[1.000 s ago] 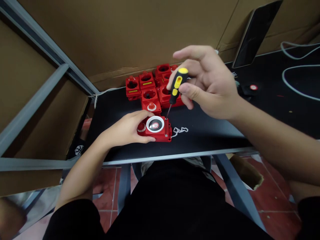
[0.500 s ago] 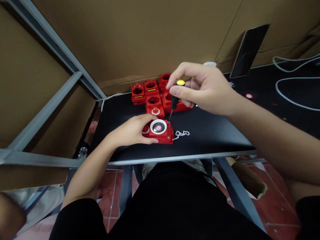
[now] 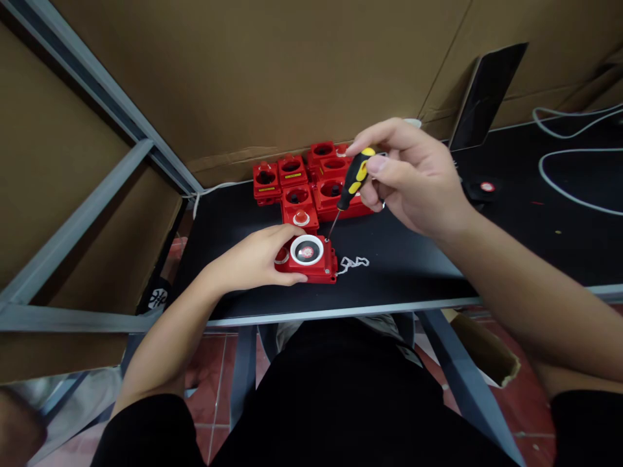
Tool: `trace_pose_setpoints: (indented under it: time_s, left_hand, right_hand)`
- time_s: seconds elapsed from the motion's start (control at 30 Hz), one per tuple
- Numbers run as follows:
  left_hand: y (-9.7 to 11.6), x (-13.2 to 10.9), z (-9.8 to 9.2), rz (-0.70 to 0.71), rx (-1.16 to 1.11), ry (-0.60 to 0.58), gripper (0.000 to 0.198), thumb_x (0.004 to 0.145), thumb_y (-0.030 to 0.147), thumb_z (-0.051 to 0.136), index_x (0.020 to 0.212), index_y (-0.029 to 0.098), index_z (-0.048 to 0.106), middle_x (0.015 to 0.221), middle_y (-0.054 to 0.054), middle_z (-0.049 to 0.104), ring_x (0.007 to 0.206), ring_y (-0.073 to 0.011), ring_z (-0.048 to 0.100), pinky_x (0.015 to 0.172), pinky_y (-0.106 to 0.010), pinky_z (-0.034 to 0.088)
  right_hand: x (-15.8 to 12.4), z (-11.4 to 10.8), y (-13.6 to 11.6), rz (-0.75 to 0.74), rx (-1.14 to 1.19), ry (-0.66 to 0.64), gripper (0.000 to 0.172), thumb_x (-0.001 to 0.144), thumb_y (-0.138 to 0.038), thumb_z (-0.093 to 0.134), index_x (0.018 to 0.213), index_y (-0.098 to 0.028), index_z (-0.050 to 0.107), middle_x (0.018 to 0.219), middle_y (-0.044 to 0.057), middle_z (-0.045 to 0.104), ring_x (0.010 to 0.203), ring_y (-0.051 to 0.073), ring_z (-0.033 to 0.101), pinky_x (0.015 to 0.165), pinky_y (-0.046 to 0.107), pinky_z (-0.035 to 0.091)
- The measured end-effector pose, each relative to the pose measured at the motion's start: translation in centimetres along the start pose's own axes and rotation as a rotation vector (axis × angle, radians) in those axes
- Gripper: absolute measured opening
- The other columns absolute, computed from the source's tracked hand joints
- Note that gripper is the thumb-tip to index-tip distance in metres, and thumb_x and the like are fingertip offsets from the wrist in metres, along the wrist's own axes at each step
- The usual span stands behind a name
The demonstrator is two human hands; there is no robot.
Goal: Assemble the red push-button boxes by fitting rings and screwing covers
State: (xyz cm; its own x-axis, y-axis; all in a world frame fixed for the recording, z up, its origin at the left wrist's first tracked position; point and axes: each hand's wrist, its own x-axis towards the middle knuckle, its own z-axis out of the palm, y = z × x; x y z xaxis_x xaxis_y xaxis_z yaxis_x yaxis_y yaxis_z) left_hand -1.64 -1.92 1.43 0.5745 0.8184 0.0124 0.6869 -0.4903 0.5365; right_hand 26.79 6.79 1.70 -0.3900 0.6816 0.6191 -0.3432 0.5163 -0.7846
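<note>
A red plastic box [image 3: 311, 263] with a white ring and dark button on top lies near the front edge of the black table [image 3: 413, 259]. My left hand [image 3: 253, 259] wraps round its left side and holds it down. My right hand [image 3: 413, 172] pinches a black-and-yellow screwdriver [image 3: 353, 181], tilted to the right, with its thin tip at the box's far right corner. A small white chain [image 3: 353, 263] trails from the box's right side.
Several more red boxes [image 3: 311, 178] are grouped at the back by the cardboard wall. A dark tablet [image 3: 484, 91] leans on the wall at right, with white cables [image 3: 574, 168] and a small black-and-red part [image 3: 484, 188] beyond. A grey metal frame [image 3: 97, 188] runs along the left.
My right hand has closed round the screwdriver handle and shifted right, so the tool now leans more; its tip stays at the box's corner. My left hand keeps its hold.
</note>
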Motion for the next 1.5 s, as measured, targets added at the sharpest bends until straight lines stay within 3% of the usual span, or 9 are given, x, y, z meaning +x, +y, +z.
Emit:
trace_pose_setpoints:
  time_s: [0.1, 0.2, 0.43, 0.63, 0.73, 0.93, 1.13, 1.37, 1.5]
  left_hand:
    - [0.1, 0.0, -0.1, -0.003, -0.009, -0.004, 0.067, 0.093, 0.052, 0.092, 0.148, 0.022, 0.067, 0.149, -0.013, 0.078, 0.131, -0.0336, 0.078, 0.113, -0.044, 0.060]
    - [0.2, 0.0, -0.1, -0.010, -0.008, -0.011, 0.067, 0.094, 0.052, 0.091, 0.149, 0.023, 0.066, 0.151, -0.013, 0.077, 0.133, -0.0338, 0.077, 0.116, -0.045, 0.059]
    - [0.2, 0.0, -0.2, -0.006, -0.010, -0.015, 0.067, 0.094, 0.053, 0.092, 0.146, 0.020, 0.066, 0.142, -0.012, 0.078, 0.122, -0.0312, 0.078, 0.109, -0.041, 0.060]
    - [0.1, 0.0, -0.2, -0.005, -0.002, -0.017, 0.069, 0.094, 0.054, 0.091, 0.148, 0.021, 0.065, 0.147, -0.013, 0.077, 0.127, -0.0324, 0.078, 0.111, -0.042, 0.059]
    - [0.2, 0.0, -0.2, -0.012, -0.002, -0.013, 0.068, 0.094, 0.055, 0.091, 0.148, 0.022, 0.066, 0.146, -0.013, 0.078, 0.125, -0.0332, 0.078, 0.112, -0.043, 0.060]
    - [0.3, -0.1, -0.3, -0.002, 0.005, -0.009, 0.069, 0.093, 0.055, 0.093, 0.147, 0.021, 0.067, 0.143, -0.012, 0.079, 0.123, -0.0328, 0.079, 0.111, -0.042, 0.060]
    - [0.2, -0.2, -0.3, -0.007, 0.004, -0.013, 0.071, 0.095, 0.056, 0.092, 0.152, 0.022, 0.065, 0.153, -0.013, 0.076, 0.133, -0.0345, 0.077, 0.115, -0.043, 0.058]
    - [0.1, -0.2, -0.1, -0.004, 0.010, -0.013, 0.067, 0.095, 0.053, 0.092, 0.148, 0.021, 0.066, 0.148, -0.013, 0.077, 0.128, -0.0328, 0.077, 0.112, -0.042, 0.059]
    - [0.3, -0.2, -0.2, -0.020, 0.012, -0.015, 0.069, 0.096, 0.050, 0.092, 0.152, 0.022, 0.064, 0.152, -0.013, 0.076, 0.131, -0.0328, 0.077, 0.115, -0.043, 0.058]
  right_hand:
    - [0.0, 0.1, -0.3, -0.005, -0.040, 0.016, 0.029, 0.093, -0.041, 0.096, 0.107, -0.025, 0.077, 0.089, -0.002, 0.066, 0.054, 0.009, 0.050, 0.044, 0.028, 0.047]
    - [0.0, -0.1, -0.4, -0.024, -0.044, 0.030, 0.039, 0.084, -0.038, 0.104, 0.109, -0.024, 0.077, 0.093, -0.001, 0.069, 0.057, 0.008, 0.053, 0.045, 0.026, 0.049]
    - [-0.5, 0.0, -0.9, -0.014, -0.023, 0.005, 0.037, 0.094, -0.025, 0.093, 0.126, -0.025, 0.073, 0.116, 0.005, 0.081, 0.079, 0.013, 0.071, 0.052, 0.022, 0.061]
    - [-1.1, 0.4, -1.6, 0.076, 0.035, -0.075, 0.025, 0.107, -0.036, 0.079, 0.126, -0.027, 0.067, 0.128, 0.005, 0.082, 0.049, 0.007, 0.063, 0.032, 0.022, 0.044]
    - [-1.0, 0.3, -1.7, 0.049, 0.002, -0.097, 0.028, 0.104, -0.038, 0.085, 0.122, -0.026, 0.068, 0.128, 0.006, 0.080, 0.053, 0.008, 0.065, 0.034, 0.022, 0.048]
    - [-0.6, 0.5, -1.3, -0.056, 0.000, -0.049, 0.026, 0.093, -0.020, 0.097, 0.109, -0.023, 0.076, 0.113, 0.000, 0.073, 0.052, 0.003, 0.054, 0.037, 0.020, 0.052]
    - [-0.8, 0.8, -1.8, 0.056, 0.087, -0.022, 0.036, 0.092, -0.020, 0.097, 0.121, -0.023, 0.075, 0.112, 0.001, 0.077, 0.059, 0.007, 0.063, 0.045, 0.022, 0.058]
    - [-1.3, 0.7, -1.4, 0.093, 0.249, -0.160, 0.018, 0.109, -0.028, 0.076, 0.126, -0.023, 0.071, 0.118, 0.002, 0.082, 0.047, 0.008, 0.066, 0.037, 0.024, 0.052]
    - [-1.1, 0.9, -1.4, 0.069, 0.140, -0.122, 0.030, 0.095, -0.029, 0.096, 0.114, -0.023, 0.074, 0.112, 0.001, 0.076, 0.052, 0.005, 0.062, 0.040, 0.023, 0.052]
